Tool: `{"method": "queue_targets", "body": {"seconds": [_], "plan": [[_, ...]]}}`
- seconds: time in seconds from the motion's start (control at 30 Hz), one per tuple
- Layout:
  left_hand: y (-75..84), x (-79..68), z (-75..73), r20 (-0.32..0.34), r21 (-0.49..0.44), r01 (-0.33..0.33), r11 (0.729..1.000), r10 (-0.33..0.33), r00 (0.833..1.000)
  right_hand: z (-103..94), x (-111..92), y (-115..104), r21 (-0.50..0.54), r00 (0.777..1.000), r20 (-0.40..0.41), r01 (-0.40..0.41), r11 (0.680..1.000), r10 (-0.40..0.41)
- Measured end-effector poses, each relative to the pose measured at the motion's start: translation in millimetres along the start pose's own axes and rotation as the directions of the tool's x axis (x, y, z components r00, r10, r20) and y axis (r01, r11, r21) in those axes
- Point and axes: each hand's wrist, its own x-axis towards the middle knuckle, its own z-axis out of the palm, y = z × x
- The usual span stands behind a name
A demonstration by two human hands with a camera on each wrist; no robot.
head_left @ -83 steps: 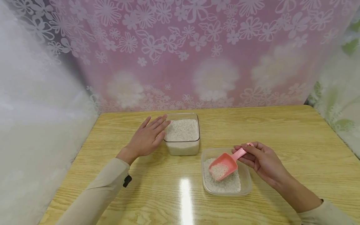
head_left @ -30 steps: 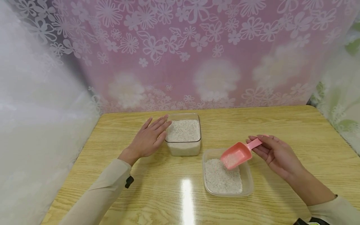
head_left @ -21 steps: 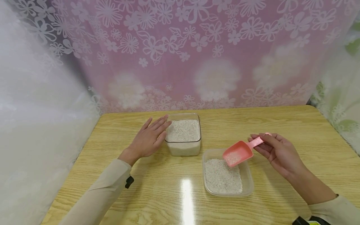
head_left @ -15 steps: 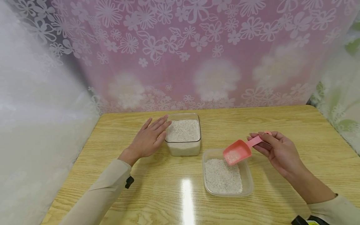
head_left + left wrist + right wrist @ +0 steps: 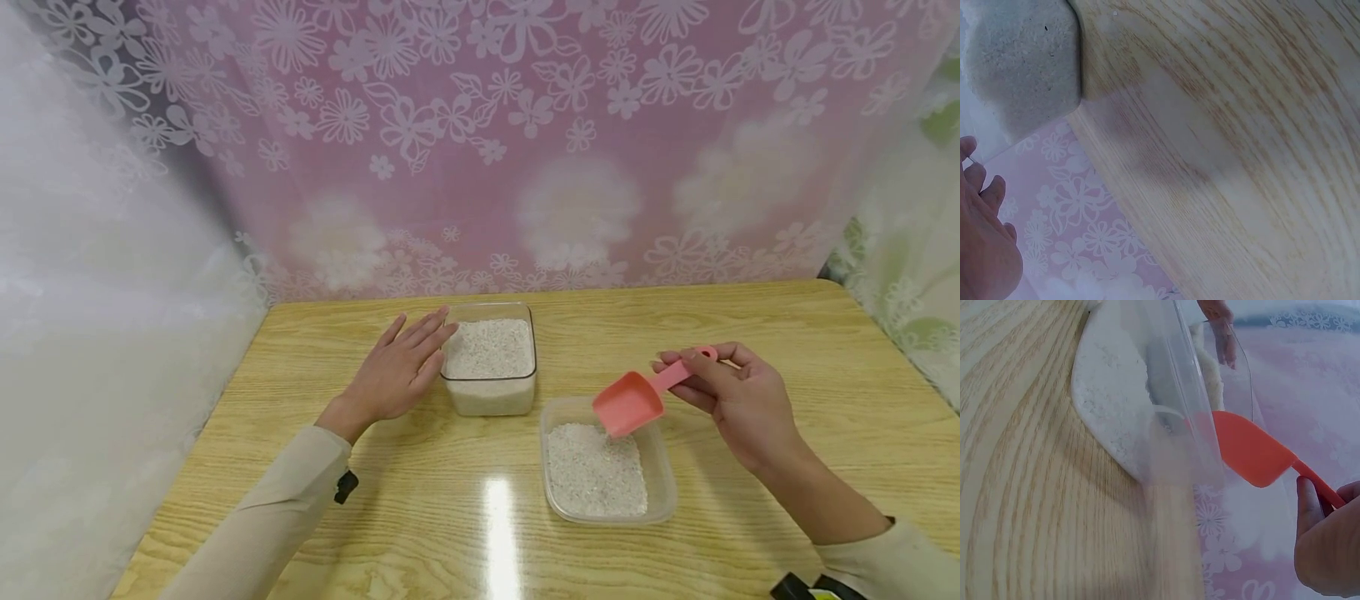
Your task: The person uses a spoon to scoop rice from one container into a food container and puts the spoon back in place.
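Observation:
A pink scoop point(image 5: 628, 405) tilts down over the shallow clear plastic container point(image 5: 662, 492), its bowl bare of grains. My right hand point(image 5: 750, 408) pinches the scoop's handle between thumb and fingers. White grains that look like rice point(image 5: 596, 475) lie in that container. Straight fingers of my left hand point(image 5: 397, 367) rest against the left rim of a taller clear container point(image 5: 491, 393), which is filled with similar grains. In the right wrist view, the scoop point(image 5: 1250, 450) hangs at the container's edge with my right hand point(image 5: 1332, 544) at its handle. The left wrist view shows part of my left hand point(image 5: 985, 244).
Both containers stand on a wood-grain table point(image 5: 360, 517), the taller one farther back. A pink floral curtain point(image 5: 480, 167) hangs behind the table's far edge. Pale sheets hang at the left and right sides.
The scoop rose from low over the shallow container, moved right and tipped; the grains in its bowl dwindled and are gone now. My left hand kept its place on the taller container.

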Motion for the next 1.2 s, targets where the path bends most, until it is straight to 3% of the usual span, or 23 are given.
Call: {"method": "queue_targets", "body": {"seconds": [0.23,0.4,0.5,0.63,0.9,1.2], "plan": [[0.3,-0.1,0.0,-0.001,0.0,0.0,1.0,0.0,1.0,9.4,-3,-2,-0.146,0.998,-0.026,0.046,0.988,-0.051],[0.9,0.1,-0.6,0.0,-0.002,0.004,1.0,-0.004,1.0,16.1,-5,-6,-0.159,0.998,-0.019,0.064,0.985,-0.068],[1.1,0.0,-1.1,0.004,0.004,0.003,1.0,-0.003,1.0,18.7,-5,-9,-0.077,0.998,0.02,0.057,0.995,-0.055],[0.9,0.2,-2.1,0.01,0.022,-0.003,1.0,0.003,1.0,20.5,-1,-18,0.108,0.996,0.083,0.033,0.994,-0.042],[-0.3,0.2,-2.5,0.01,0.032,-0.01,0.999,0.01,1.0,24.3,16,-37,0.32,0.989,0.139,0.005,0.948,-0.052],[1.0,-0.1,-3.8,0.01,0.034,-0.016,0.999,0.016,1.0,31.7,38,-36,0.454,0.99,0.141,-0.087,0.887,0.025]]}}
